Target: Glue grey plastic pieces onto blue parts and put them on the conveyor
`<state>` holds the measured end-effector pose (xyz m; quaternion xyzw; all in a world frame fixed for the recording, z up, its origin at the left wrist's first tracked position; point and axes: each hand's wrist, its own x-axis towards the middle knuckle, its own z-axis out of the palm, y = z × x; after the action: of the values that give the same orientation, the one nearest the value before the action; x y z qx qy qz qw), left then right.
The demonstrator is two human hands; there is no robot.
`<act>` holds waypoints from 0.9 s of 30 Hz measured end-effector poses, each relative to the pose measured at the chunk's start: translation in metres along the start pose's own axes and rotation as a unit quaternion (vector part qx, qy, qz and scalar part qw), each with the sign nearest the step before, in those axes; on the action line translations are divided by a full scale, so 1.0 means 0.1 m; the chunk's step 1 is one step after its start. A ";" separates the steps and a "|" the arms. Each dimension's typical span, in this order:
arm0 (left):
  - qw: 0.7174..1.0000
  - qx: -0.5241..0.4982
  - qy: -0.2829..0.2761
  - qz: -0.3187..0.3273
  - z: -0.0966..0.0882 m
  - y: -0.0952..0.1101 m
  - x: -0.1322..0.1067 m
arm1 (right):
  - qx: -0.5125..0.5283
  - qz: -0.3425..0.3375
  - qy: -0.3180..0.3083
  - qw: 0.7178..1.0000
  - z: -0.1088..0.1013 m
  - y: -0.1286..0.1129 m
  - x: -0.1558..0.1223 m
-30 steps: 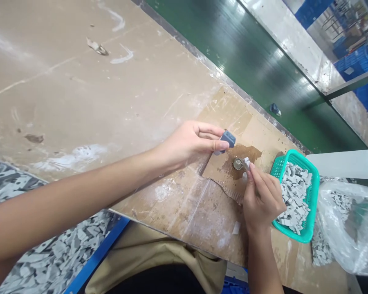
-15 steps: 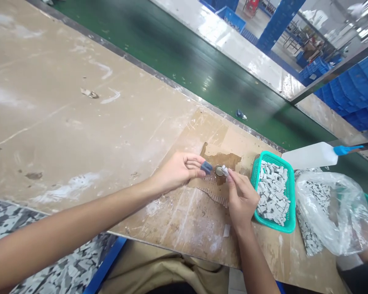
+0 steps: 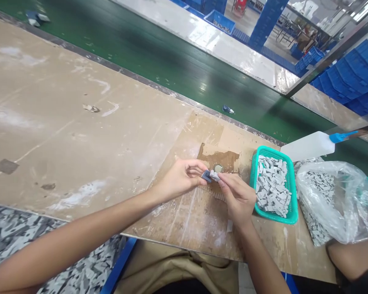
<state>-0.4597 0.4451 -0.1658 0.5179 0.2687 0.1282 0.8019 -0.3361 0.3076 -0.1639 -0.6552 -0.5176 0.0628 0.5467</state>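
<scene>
Between thumb and fingers, my left hand (image 3: pixel 185 176) grips a small dark blue-grey plastic piece (image 3: pixel 206 176). A small light grey plastic piece (image 3: pixel 214 175) is pinched in my right hand (image 3: pixel 239 196). The two pieces meet or nearly meet; I cannot tell whether they touch. Just beyond them, a small round cap-like dish (image 3: pixel 218 168) sits on a stained cardboard sheet (image 3: pixel 202 152). To the right of my right hand stands a green basket (image 3: pixel 295 204) full of similar light grey pieces (image 3: pixel 272 185).
A white bottle with a blue nozzle (image 3: pixel 308 147) lies behind the basket. Clear plastic bags (image 3: pixel 340 204) of grey parts sit at the right, near another person's arm (image 3: pixel 352 255). Beyond the table runs a green conveyor belt (image 3: pixel 171 77) carrying small parts (image 3: pixel 227 109). Grey pieces (image 3: pixel 79 253) fill a bin at lower left.
My right hand has brought the light grey piece from over the round dish to the dark piece in my left hand. Parts on the belt have shifted left relative to the table.
</scene>
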 end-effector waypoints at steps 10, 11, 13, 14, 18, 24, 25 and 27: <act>0.996 0.073 0.053 0.024 0.09 0.06 -0.09 | -0.051 -0.004 -0.043 0.998 0.04 0.03 -0.03; 0.995 0.076 0.051 0.025 0.10 0.06 -0.10 | -0.060 -0.012 -0.043 0.997 0.04 0.04 -0.04; 0.995 0.084 0.043 0.023 0.11 0.06 -0.11 | -0.079 -0.032 -0.037 0.996 0.04 0.03 -0.05; 0.995 0.088 0.041 0.023 0.11 0.05 -0.12 | -0.087 -0.039 -0.033 0.995 0.05 0.03 -0.05; 0.996 0.076 0.044 0.023 0.12 0.03 -0.13 | -0.091 -0.050 -0.008 0.995 0.08 -0.02 -0.06; 0.996 0.061 0.055 0.028 0.11 0.07 -0.14 | -0.098 -0.039 0.006 0.994 0.14 -0.09 -0.08; 0.996 0.063 0.058 0.029 0.11 0.08 -0.14 | -0.102 -0.041 0.007 0.994 0.15 -0.10 -0.08; 0.995 0.073 0.064 0.027 0.11 0.08 -0.14 | -0.111 -0.046 0.011 0.993 0.18 -0.10 -0.10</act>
<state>-0.4639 0.4334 -0.1510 0.5727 0.3137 0.1630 0.7396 -0.3586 0.3105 -0.1676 -0.6878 -0.5450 -0.0276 0.4788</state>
